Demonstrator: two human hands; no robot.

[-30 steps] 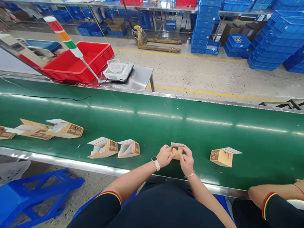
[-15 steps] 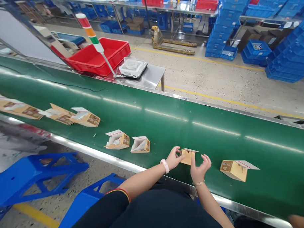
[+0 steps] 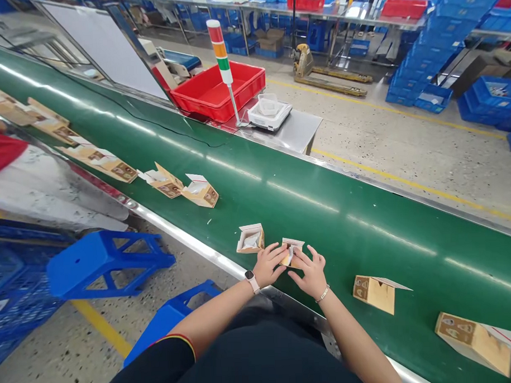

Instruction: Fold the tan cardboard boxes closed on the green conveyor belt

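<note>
A small open carton (image 3: 298,243) stands on the green conveyor belt (image 3: 239,197) between my hands, something whitish showing inside. My left hand (image 3: 267,266) has its fingers pressed together on the carton's left side. Around the right side is my right hand (image 3: 311,272), its fingertips at the opening and its outer fingers raised. Just left of them sits another open carton (image 3: 251,239) with a white item inside. To the right, a carton (image 3: 374,293) has its inner flaps folded in and its lid raised.
More open cartons (image 3: 201,191) line the belt at left; another (image 3: 474,340) lies at lower right. Beyond the belt are a red bin (image 3: 218,95), a scale (image 3: 270,115) and a signal light (image 3: 220,53). Blue stools (image 3: 102,264) stand nearby. Someone's red sleeve (image 3: 2,153) shows at left.
The view has swung left. Both my hands have left the carton with folded-in flaps, now to their right, and have taken hold of the open one that was to its left.
</note>
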